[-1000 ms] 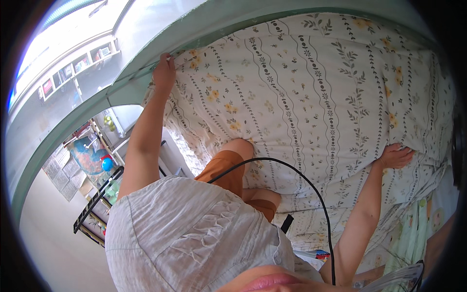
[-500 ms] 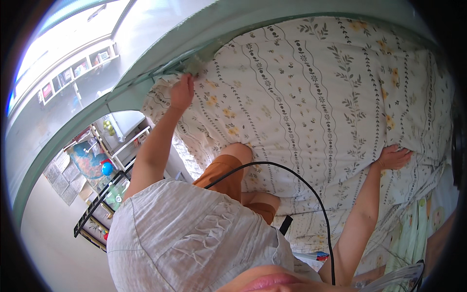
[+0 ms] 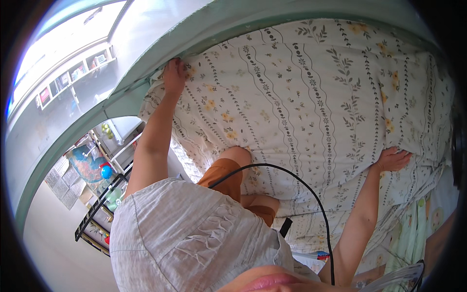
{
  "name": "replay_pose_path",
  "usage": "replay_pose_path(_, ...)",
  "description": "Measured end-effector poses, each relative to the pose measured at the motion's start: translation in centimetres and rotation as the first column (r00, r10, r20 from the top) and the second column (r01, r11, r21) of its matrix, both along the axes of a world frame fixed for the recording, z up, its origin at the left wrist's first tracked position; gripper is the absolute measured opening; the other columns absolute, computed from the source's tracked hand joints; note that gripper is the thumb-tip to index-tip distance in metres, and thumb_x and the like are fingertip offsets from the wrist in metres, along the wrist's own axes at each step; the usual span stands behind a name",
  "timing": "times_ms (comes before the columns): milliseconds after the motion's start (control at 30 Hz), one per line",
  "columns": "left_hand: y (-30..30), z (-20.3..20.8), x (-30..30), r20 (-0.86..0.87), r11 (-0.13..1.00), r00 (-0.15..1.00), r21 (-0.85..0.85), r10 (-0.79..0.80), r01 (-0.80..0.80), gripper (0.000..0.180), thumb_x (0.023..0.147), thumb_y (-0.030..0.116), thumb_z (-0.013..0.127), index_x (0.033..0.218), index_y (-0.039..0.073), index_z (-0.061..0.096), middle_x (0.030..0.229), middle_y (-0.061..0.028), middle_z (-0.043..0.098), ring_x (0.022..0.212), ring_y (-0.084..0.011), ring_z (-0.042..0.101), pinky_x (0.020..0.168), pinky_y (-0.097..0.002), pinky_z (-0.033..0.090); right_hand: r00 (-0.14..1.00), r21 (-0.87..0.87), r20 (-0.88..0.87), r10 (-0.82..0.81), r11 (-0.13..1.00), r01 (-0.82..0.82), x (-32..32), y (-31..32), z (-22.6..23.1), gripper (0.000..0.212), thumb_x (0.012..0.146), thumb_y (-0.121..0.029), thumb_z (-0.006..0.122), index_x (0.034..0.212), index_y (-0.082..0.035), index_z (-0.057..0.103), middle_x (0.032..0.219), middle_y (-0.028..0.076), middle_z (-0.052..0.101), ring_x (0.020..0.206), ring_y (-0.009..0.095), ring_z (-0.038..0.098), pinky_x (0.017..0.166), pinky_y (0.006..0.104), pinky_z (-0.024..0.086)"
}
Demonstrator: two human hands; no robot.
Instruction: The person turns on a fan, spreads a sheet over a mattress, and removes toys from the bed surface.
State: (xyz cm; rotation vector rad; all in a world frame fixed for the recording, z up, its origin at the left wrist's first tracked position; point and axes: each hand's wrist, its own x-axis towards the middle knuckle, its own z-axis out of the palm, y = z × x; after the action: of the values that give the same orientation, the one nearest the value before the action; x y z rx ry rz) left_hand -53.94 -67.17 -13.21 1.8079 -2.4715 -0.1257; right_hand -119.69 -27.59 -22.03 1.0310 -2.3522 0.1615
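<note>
A white quilt (image 3: pixel 272 107) with grey leaf stripes and small yellow flowers is spread over the bed in front of me. At its far left corner my left hand (image 3: pixel 175 75) is closed on the quilt's edge, against the green fabric side. The fingertips are partly hidden. My right hand (image 3: pixel 394 159) lies on the quilt at the right with fingers stretched out and apart, holding nothing. My bare knee (image 3: pixel 238 155) rests on the quilt's near part between the two arms.
A pale green fabric canopy frame (image 3: pixel 44 160) arches round the bed. A black cable (image 3: pixel 311 190) loops in front of my body. Pale green cloth (image 3: pixel 413 233) lies at the near right. Beyond the left opening are a black rail (image 3: pixel 97 211), a map (image 3: pixel 87 158) and a bookshelf (image 3: pixel 73 75).
My left hand has moved farther away and slightly left, drawing the quilt's edge over the bare green strip at the far left. My right hand has stayed in place.
</note>
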Motion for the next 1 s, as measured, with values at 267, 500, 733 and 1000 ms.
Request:
replay_pose_path(267,-1.2,-1.9,1.1,0.075,0.997,0.995,0.03,-0.073,0.071,0.044,0.089,0.038,0.061,0.116,0.004,0.055,0.103,-0.0196,0.062,0.094,-0.0416,0.057,0.084,-0.0487,0.045,1.0,-0.011,0.02,-0.009,1.0,0.009,0.1,0.2,-0.3,0.044,0.093,-0.036,0.042,0.118,-0.002,0.053,0.134,0.021,0.05,0.115,0.044,0.05,0.09,0.0555,0.042)
replay_pose_path(500,-5.3,0.7,-0.6,0.192,0.774,0.978,0.607,0.077,-0.18,0.065,0.084,0.063,0.056,0.115,0.007,0.062,0.089,-0.0103,0.069,0.075,-0.0214,0.065,0.069,-0.0352,0.051,0.999,-0.032,-0.007,0.035,0.999,-0.035,0.0,-0.1,0.0,0.04,0.094,-0.034,0.043,0.118,-0.004,0.053,0.13,0.019,0.053,0.113,0.043,0.051,0.087,0.0545,0.043)
replay_pose_path(733,-6.3,2.4,-4.7,0.368,0.503,0.924,0.782,0.106,-0.369,0.065,0.084,0.06,0.059,0.117,0.004,0.06,0.088,-0.0137,0.066,0.081,-0.0258,0.062,0.073,-0.0369,0.049,0.998,-0.041,-0.01,0.066,0.997,-0.066,-0.1,-0.5,0.6,0.038,0.094,-0.034,0.045,0.12,-0.006,0.052,0.135,0.017,0.048,0.117,0.04,0.049,0.087,0.0533,0.042)
replay_pose_path(1000,0.0,1.7,-3.1,0.228,0.958,0.942,0.205,-0.248,0.203,0.038,0.092,0.018,0.054,0.126,0.001,0.049,0.109,-0.0213,0.059,0.099,-0.0397,0.058,0.086,-0.0462,0.046,0.999,-0.013,0.053,-0.011,1.0,0.011,0.5,-0.1,0.2,0.04,0.094,-0.034,0.044,0.122,-0.006,0.051,0.136,0.018,0.048,0.12,0.041,0.046,0.09,0.0543,0.039)
